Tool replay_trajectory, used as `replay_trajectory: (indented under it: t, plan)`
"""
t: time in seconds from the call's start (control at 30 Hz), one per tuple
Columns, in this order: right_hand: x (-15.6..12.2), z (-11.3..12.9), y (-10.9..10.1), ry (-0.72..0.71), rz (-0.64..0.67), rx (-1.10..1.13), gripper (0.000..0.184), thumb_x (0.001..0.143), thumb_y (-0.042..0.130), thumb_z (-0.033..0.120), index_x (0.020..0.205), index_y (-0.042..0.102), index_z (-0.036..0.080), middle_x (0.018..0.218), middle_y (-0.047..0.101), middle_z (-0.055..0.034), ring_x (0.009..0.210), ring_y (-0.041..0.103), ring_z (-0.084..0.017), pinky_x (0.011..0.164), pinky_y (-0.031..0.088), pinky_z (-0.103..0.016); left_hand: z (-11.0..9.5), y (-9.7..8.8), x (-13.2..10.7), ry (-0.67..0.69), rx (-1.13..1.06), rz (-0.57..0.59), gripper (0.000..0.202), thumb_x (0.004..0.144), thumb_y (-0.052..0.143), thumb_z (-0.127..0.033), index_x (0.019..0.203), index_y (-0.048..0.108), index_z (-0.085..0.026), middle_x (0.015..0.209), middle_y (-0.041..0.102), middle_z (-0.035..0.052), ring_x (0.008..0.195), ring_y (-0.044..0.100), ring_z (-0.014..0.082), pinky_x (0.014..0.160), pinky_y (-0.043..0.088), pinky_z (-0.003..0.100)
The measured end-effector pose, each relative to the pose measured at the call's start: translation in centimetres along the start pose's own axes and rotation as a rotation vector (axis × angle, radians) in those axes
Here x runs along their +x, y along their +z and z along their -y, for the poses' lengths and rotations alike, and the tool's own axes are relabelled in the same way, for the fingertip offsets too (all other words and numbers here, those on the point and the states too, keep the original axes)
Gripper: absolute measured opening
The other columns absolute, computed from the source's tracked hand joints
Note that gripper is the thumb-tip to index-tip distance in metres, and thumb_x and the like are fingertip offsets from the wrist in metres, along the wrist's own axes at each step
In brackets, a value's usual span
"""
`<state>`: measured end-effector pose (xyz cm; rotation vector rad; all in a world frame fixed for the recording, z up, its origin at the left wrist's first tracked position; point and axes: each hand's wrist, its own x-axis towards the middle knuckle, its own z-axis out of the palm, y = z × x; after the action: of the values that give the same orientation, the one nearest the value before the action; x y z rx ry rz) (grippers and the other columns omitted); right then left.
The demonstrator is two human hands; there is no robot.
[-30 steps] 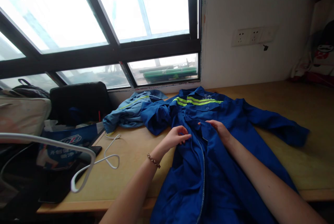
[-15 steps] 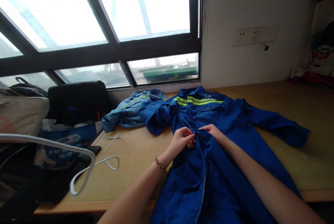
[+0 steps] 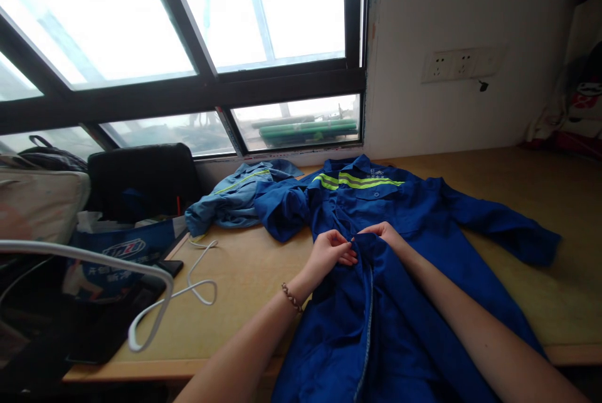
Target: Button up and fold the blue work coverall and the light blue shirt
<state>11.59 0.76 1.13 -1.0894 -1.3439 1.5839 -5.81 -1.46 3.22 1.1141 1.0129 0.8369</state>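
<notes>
Deep-blue cloth work garment with yellow-and-grey chest bands (image 3: 399, 309), long-sleeved, lies across the tan wooden table (image 3: 254, 284), collar towards the dark-framed glass window (image 3: 282, 82); I see the bare left hand (image 3: 335, 249) and bare right hand (image 3: 382, 232) pinching its front at mid-length; spreading looks mostly done, one sleeve (image 3: 508, 221) stretched out, the other sleeve (image 3: 282, 210) bunched; below them the pale-stitched edge (image 3: 369, 315) lies loose, so I judge the lower front unfastened; whether the chest is closed, I cannot tell.

Tbl (image 3: 254, 265): blue jkt (image 3: 404, 202), lt-blue shirt (image 3: 235, 202), cable (image 3: 189, 275)
</notes>
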Motion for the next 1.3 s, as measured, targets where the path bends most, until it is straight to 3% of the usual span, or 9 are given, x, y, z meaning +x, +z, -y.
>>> replay_trajectory:
  t: [0.17, 0.37, 0.5, 0.77, 0.9, 1.03, 1.3]
  plan:
    - [-0.2, -0.3, 0.1, -0.087, 0.047, -0.124, 0.032, 0.058, 0.068, 0.035, 0.08, 0.069, 0.012, 0.07, 0.067, -0.0055, 0.063, 0.06, -0.018, 0.059, 0.045, -0.027, 0.0, 0.0, 0.0, 0.045, -0.015, 0.005, 0.033, 0.058, 0.07, -0.034, 0.068, 0.045, -0.014, 0.058, 0.064, 0.0041, 0.054, 0.063, 0.0188, 0.051, 0.05, 0.026]
    - [-0.7, 0.1, 0.4, -0.235, -0.074, -0.192, 0.028, 0.059, 0.068, 0.036, 0.075, 0.069, 0.013, 0.069, 0.065, -0.0041, 0.064, 0.058, -0.017, 0.058, 0.044, -0.025, 0.1, -0.1, 0.0, 0.083, -0.016, 0.056, 0.036, 0.058, 0.07, -0.036, 0.07, 0.046, -0.013, 0.06, 0.065, 0.0059, 0.055, 0.064, 0.0199, 0.052, 0.051, 0.029]
    - [-0.8, 0.1, 0.5, -0.312, -0.078, -0.242, 0.025, 0.061, 0.068, 0.035, 0.074, 0.069, 0.014, 0.067, 0.064, -0.003, 0.063, 0.057, -0.016, 0.056, 0.042, -0.024, 0.1, -0.1, 0.0, 0.091, -0.001, 0.072, 0.035, 0.059, 0.07, -0.036, 0.069, 0.045, -0.013, 0.059, 0.064, 0.0057, 0.054, 0.064, 0.0202, 0.052, 0.051, 0.029]
    - [-0.4, -0.4, 0.1, -0.245, -0.043, -0.262, 0.029, 0.063, 0.065, 0.038, 0.077, 0.068, 0.013, 0.068, 0.065, -0.0042, 0.061, 0.057, -0.017, 0.055, 0.043, -0.025, 0.0, 0.3, -0.2, 0.095, -0.032, 0.008, 0.035, 0.058, 0.07, -0.037, 0.072, 0.048, -0.014, 0.06, 0.064, 0.0045, 0.057, 0.064, 0.0194, 0.056, 0.052, 0.029]
    - [-0.9, -0.1, 0.8, -0.339, -0.074, -0.442, 0.026, 0.066, 0.063, 0.038, 0.074, 0.066, 0.014, 0.066, 0.063, -0.0037, 0.059, 0.055, -0.015, 0.053, 0.041, -0.023, 0.3, 0.3, -0.1, 0.004, -0.098, -0.049, 0.033, 0.064, 0.066, -0.039, 0.075, 0.048, -0.014, 0.06, 0.063, 0.0049, 0.059, 0.064, 0.0179, 0.057, 0.052, 0.027]
    - [-1.7, 0.6, 1.9, -0.474, -0.064, -0.605, 0.02, 0.071, 0.06, 0.034, 0.075, 0.064, 0.015, 0.063, 0.058, -0.0008, 0.055, 0.049, -0.011, 0.051, 0.037, -0.021, 0.9, -0.1, 0.4, 0.0, -0.172, -0.108, 0.032, 0.058, 0.071, -0.026, 0.073, 0.046, -0.014, 0.057, 0.058, -0.0006, 0.053, 0.061, 0.0125, 0.058, 0.052, 0.025]
    - [-1.7, 0.1, 2.2, -0.509, -0.104, -0.626, 0.019, 0.072, 0.06, 0.034, 0.08, 0.052, 0.018, 0.061, 0.05, 0.0032, 0.055, 0.046, -0.01, 0.052, 0.037, -0.02, 1.3, -0.2, 0.8, 0.061, -0.148, -0.103, 0.032, 0.06, 0.069, -0.029, 0.072, 0.044, -0.016, 0.053, 0.055, -0.0037, 0.047, 0.056, 0.0084, 0.049, 0.046, 0.018]
